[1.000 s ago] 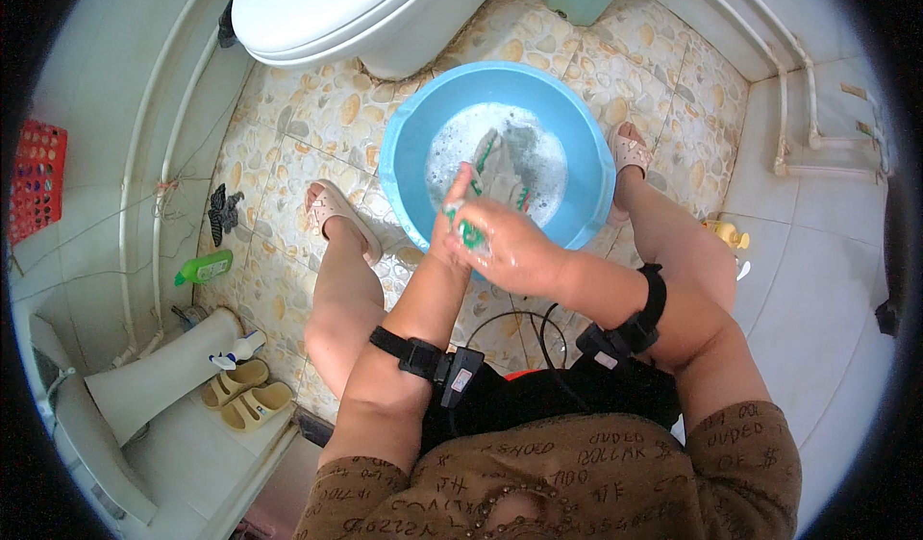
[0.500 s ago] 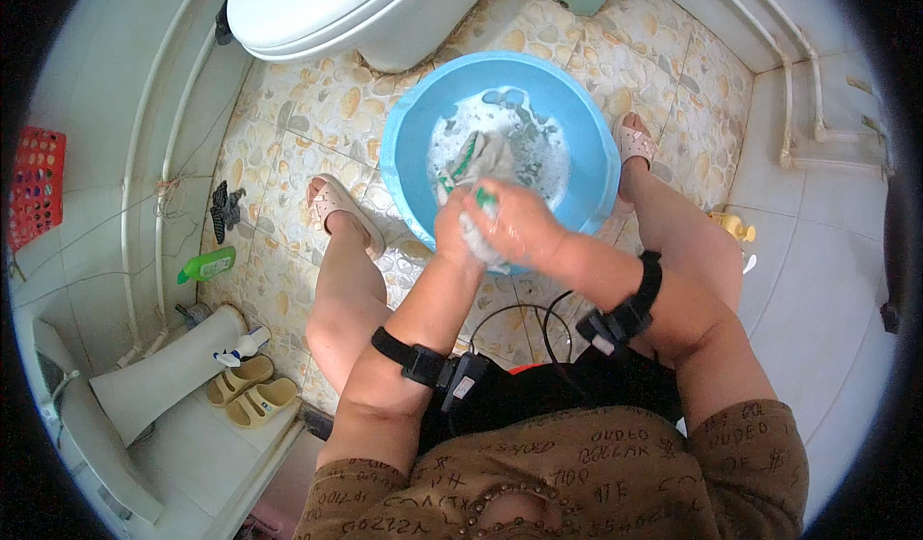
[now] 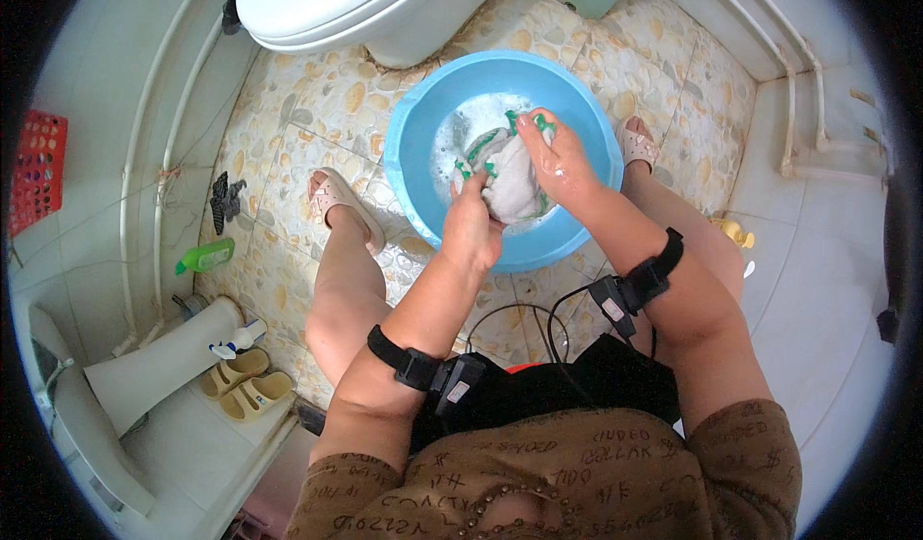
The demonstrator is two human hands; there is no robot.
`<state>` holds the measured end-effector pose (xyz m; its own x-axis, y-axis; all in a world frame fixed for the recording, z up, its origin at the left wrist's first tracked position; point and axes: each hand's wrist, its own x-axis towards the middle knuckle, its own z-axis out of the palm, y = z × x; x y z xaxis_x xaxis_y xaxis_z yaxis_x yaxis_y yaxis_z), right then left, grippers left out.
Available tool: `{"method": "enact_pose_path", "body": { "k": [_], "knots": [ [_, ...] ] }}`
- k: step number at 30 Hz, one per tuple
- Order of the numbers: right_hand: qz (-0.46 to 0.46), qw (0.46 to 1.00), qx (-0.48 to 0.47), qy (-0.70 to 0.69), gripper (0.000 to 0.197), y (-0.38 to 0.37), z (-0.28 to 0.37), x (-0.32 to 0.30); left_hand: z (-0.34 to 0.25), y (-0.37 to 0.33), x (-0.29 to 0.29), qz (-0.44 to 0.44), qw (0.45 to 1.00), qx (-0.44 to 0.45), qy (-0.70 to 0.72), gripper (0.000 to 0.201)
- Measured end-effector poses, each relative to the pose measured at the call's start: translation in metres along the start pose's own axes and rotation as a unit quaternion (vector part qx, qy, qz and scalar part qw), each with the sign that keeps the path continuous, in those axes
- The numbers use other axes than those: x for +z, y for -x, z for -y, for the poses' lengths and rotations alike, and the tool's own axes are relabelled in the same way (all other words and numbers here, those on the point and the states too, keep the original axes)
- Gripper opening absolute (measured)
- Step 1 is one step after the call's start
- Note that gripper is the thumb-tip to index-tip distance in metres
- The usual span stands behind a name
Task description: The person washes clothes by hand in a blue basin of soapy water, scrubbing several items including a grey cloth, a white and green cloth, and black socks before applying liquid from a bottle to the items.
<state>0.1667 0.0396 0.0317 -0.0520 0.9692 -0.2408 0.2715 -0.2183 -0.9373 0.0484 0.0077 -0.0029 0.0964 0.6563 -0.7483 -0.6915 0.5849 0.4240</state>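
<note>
A wet, light grey cloth [image 3: 511,183] with green trim is bunched between my hands, over the soapy water [image 3: 471,125] in a round blue basin [image 3: 409,189]. Along its near left side, my left hand [image 3: 471,225] grips the cloth with the fingers curled into it. My right hand [image 3: 558,163] is closed on the green-trimmed part at the far right, thumb on top. Wet suds glisten on the right hand. Folds of the cloth hide some fingertips of both hands.
The basin stands on a pebble-patterned tile floor between my feet, with a white toilet [image 3: 327,6] beyond it. At the left are a green bottle [image 3: 207,255], dark cloth [image 3: 226,201], beige slippers [image 3: 255,396] and a red basket [image 3: 37,173]. A yellow bottle [image 3: 735,233] stands at the right.
My hands were pressed together, squeezing the cloth at the basin's near side. Now they are apart, farther over the basin, and the cloth is spread wider between them.
</note>
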Motion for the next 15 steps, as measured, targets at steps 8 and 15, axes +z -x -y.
{"method": "enact_pose_path", "body": {
  "k": [8, 15],
  "knots": [
    [0.309, 0.949, -0.031, -0.05, 0.037, 0.015, 0.005, -0.024, -0.019, -0.015, -0.023, 0.108, 0.983, -0.101, 0.111, 0.034],
    [0.052, 0.958, 0.26, -0.112, 0.075, -0.019, -0.033, -0.031, -0.017, 0.0, -0.009, 0.27, 0.952, -0.135, 0.047, 0.05]
  ]
}}
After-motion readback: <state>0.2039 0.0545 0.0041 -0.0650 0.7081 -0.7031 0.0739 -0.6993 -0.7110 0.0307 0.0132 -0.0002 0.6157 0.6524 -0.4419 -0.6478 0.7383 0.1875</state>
